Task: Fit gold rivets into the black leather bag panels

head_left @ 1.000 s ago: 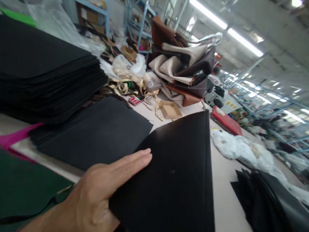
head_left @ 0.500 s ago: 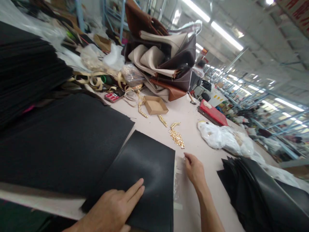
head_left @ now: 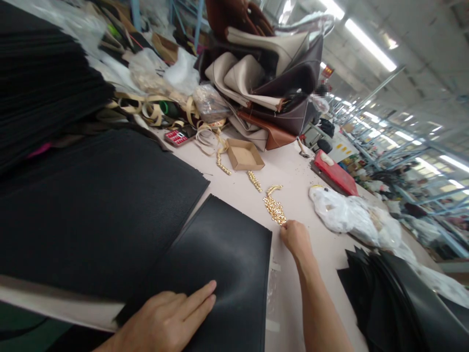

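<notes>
My left hand [head_left: 172, 318] lies on a smooth black leather panel [head_left: 234, 264], two fingers stretched out over its surface. At the near end of a pile of small gold metal pieces [head_left: 274, 209], my right hand [head_left: 296, 238] has its fingers drawn together; whatever is between the fingertips is hidden. A curved row of gold pieces [head_left: 274, 187] runs off the pile's far end. Two more gold rows lie farther back, one of them [head_left: 254, 181] near an open cardboard box [head_left: 246, 155].
Larger black sheets [head_left: 98, 210] and a tall black stack [head_left: 44, 93] are on the left. Brown and beige bags [head_left: 264, 78] are heaped at the back. White plastic bags [head_left: 340, 210], a red box [head_left: 334, 172] and more black leather pieces [head_left: 399, 298] lie to the right.
My right hand has moved forward to the near edge of the gold pile, its fingers now closed together. My left hand stays on the black panel. The view has shifted slightly.
</notes>
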Available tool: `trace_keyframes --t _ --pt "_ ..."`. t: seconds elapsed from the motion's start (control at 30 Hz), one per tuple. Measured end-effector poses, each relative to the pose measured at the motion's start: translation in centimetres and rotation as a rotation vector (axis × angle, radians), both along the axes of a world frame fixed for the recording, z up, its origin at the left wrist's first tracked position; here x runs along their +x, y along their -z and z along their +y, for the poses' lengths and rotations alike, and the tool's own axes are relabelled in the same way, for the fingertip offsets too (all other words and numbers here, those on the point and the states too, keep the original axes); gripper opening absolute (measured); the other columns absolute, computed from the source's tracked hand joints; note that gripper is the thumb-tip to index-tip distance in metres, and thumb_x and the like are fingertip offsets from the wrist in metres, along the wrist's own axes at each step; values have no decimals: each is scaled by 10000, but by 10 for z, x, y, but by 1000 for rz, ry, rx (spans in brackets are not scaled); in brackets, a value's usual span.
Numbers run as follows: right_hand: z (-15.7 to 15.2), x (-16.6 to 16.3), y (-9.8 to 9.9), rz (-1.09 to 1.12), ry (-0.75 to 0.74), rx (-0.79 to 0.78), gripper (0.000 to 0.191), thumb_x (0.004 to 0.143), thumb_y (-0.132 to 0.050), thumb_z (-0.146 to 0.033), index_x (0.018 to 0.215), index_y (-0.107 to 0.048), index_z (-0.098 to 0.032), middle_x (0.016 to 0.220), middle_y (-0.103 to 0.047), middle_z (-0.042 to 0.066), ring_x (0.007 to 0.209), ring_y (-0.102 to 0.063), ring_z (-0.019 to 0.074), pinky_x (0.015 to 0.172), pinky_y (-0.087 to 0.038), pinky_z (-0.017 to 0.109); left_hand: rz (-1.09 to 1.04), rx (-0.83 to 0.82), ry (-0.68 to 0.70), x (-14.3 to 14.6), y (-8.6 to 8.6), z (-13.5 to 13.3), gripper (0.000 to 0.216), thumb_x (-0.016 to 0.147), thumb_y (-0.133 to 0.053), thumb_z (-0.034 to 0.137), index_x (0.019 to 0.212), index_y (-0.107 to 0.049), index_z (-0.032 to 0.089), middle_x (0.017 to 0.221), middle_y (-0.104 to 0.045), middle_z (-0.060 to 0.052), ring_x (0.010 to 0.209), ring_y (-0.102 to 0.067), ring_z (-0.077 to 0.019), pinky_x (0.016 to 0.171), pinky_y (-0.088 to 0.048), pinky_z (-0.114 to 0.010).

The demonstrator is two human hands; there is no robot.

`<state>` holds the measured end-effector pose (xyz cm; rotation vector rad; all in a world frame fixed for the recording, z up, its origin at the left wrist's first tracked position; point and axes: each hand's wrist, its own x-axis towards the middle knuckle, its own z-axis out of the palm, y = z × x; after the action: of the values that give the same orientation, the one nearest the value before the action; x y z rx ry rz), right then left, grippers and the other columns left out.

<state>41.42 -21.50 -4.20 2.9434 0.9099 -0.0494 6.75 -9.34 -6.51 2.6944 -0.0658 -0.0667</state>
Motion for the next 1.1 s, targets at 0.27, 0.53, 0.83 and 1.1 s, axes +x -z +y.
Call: trace_keyframes --t 0.27,0.53,0.83,1.1 --pt "3 9 -5 102 73 11 256 739 -554 -162 822 -795 -185 705 -749 91 713 -702 229 615 -420 269 -1 0 1 -1 2 -1 747 680 -642 146 1413 -498 143 1527 -407 -158 1016 -679 -310 865 -547 -439" --pt "-14 -22 -13 129 57 191 322 781 -545 -309 920 -775 -132 821 -753 144 806 -690 287 717 -464 345 -207 77 39 -3 2 0 610 801 -686 443 1295 -573 105 1351 -619 -128 820 -683 -262 663 -535 -400" --pt "-19 -182 -14 705 -194 464 298 889 -567 -451 957 -708 -198 791 -723 37 710 -663 190 669 -511 290 -289 142 -3 -10 3 -4 550 836 -660 458 1258 -568 119 1213 -655 -136 793 -632 -228 628 -464 -364" --pt "-6 -203 -11 591 -283 348 212 906 -538 -329 938 -718 -223 916 -744 32 858 -687 199 795 -481 301 -299 152 24 -9 4 -3 495 856 -623 455 1212 -583 114 1093 -662 -85 758 -586 -229 583 -437 -386"
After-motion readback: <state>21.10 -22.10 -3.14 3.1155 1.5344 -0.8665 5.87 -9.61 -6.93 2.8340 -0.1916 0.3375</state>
